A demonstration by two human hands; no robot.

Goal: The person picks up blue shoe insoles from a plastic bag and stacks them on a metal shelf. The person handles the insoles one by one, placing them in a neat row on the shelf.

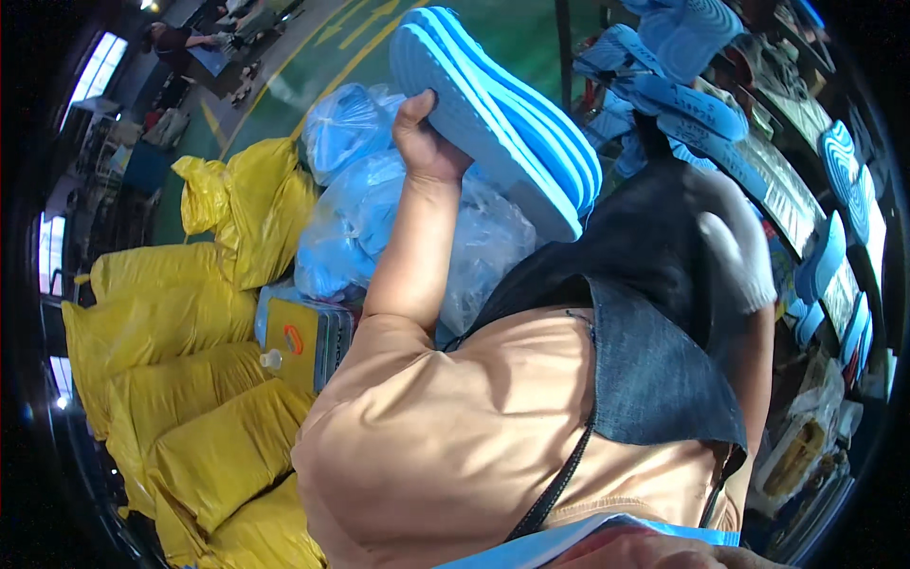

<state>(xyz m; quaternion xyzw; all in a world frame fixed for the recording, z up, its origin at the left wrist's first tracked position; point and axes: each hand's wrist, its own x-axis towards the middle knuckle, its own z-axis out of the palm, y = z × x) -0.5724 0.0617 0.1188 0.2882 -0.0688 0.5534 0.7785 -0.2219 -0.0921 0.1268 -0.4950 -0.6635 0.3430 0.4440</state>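
Soles (502,123) in left hand (431,150), blue-filled bags (353,223)

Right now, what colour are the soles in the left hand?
The soles in the left hand are light blue, best seen in the head view.

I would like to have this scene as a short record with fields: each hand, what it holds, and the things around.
Left hand: bare, raised, gripping a stack of blue soles
Stack position: tilted, long sides slanting down toward the picture's right
Right hand: in a white glove, beside the dark apron; blurred, grip unclear
Left side: piled yellow sacks
Behind left forearm: clear plastic bags with blue contents
Right side: more blue soles on racks
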